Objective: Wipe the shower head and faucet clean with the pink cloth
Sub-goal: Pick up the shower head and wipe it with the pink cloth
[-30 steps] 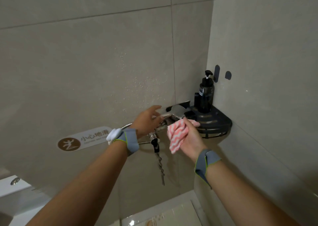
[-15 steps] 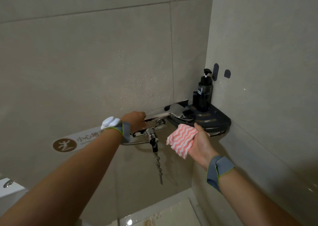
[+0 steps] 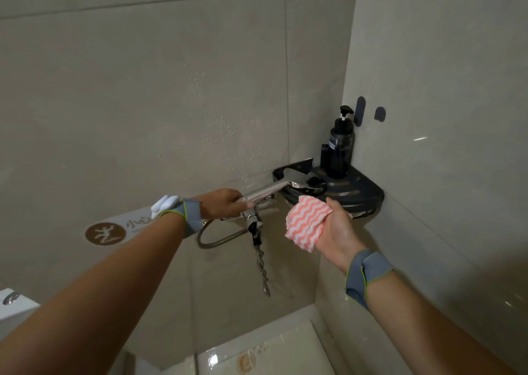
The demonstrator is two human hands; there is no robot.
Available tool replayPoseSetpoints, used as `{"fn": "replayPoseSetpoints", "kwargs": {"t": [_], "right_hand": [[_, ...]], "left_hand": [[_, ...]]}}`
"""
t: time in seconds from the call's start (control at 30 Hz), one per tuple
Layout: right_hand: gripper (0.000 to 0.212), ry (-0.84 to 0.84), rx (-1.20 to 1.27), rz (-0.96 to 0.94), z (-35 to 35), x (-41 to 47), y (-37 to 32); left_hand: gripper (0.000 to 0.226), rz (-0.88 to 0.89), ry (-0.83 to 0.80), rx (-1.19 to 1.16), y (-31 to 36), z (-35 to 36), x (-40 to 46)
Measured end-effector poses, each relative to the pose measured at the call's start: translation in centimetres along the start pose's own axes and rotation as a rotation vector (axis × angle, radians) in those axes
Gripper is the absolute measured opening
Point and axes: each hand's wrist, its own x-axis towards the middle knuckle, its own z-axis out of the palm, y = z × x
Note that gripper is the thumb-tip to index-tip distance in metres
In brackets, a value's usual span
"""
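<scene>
The chrome shower head lies with its head on the black corner shelf, its handle reaching left. My left hand is closed around that handle, just above the chrome faucet on the wall. A metal hose loops down from the faucet. My right hand holds the pink cloth, white with pink wavy stripes, bunched up below the shelf's front edge and right of the faucet. The cloth touches neither the shower head nor the faucet.
A black pump bottle stands on the shelf in the tiled corner. Two dark hooks are stuck on the right wall. A brown slip-warning sticker is on the back wall. A twisted chain hangs under the faucet. A white fixture sits lower left.
My left hand has closed on the shower head's handle. My right hand drew the pink cloth down and to the right, away from the faucet and shower head.
</scene>
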Motion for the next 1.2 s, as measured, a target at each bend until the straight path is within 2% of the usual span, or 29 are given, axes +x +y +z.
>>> {"fn": "replayPoseSetpoints", "kwargs": {"t": [0.1,0.23,0.33,0.37,0.4,0.47,0.5,0.53,0.6,0.67,0.7,0.77,0.87,1.0,1.1,1.2], "right_hand": [[0.062,-0.003,0.0,0.01,0.2,-0.3,-0.2],[0.06,0.018,0.034,-0.056,0.4,-0.6,-0.8],[0.025,0.065,0.04,-0.205,1.1,-1.4,-1.8],[0.019,0.1,-0.005,-0.29,1.5,-1.7,-1.9],[0.022,0.166,-0.077,-0.384,1.8,-2.1,-2.1],[0.021,0.311,-0.281,-0.593,2.4,-2.3,-2.9],[0.02,0.304,-0.41,-0.685,2.9,-2.2,-3.5],[0.03,0.239,-0.569,-0.737,3.6,-1.9,-4.0],[0.053,0.135,-1.054,-0.77,4.9,-1.3,-5.0],[0.052,0.128,-1.546,-0.852,6.2,-0.5,-4.9],[0.051,0.121,-1.716,-0.9,6.6,-0.1,-4.5],[0.054,0.031,-1.873,-1.003,6.9,-0.2,-2.5],[0.059,-0.003,-1.842,-1.184,5.7,-0.4,0.2],[0.057,0.049,-1.699,-0.983,4.6,1.4,-2.6],[0.056,0.091,-1.629,-0.776,5.9,2.3,-5.5],[0.061,0.014,-1.592,-1.013,7.2,0.6,-3.3]], "left_hand": [[0.035,0.011,0.016,-0.023,0.8,0.7,0.2],[0.032,0.076,0.147,0.028,0.7,1.8,-1.1],[0.029,0.113,0.238,-0.03,0.4,2.2,-2.8],[0.029,0.113,0.27,-0.037,0.4,2.4,-3.5],[0.029,0.11,0.307,-0.033,0.3,2.7,-3.9],[0.026,0.118,0.395,-0.013,0.2,3.7,-5.1],[0.026,0.13,0.428,-0.006,0.1,4.3,-5.6],[0.026,0.141,0.444,0.0,0.2,5.1,-6.2],[0.029,0.162,0.459,0.006,0.7,6.3,-7.3],[0.033,0.183,0.489,0.018,1.5,7.2,-7.6],[0.034,0.188,0.511,0.031,1.9,7.6,-7.6],[0.033,0.179,0.56,0.041,2.7,7.8,-7.4],[0.036,0.149,0.629,0.01,2.8,7.7,-7.4],[0.045,0.148,0.682,-0.044,2.7,8.4,-8.6],[0.038,0.146,0.699,-0.087,3.0,9.0,-8.5],[0.032,0.119,0.72,-0.136,3.6,8.7,-8.0]]}}
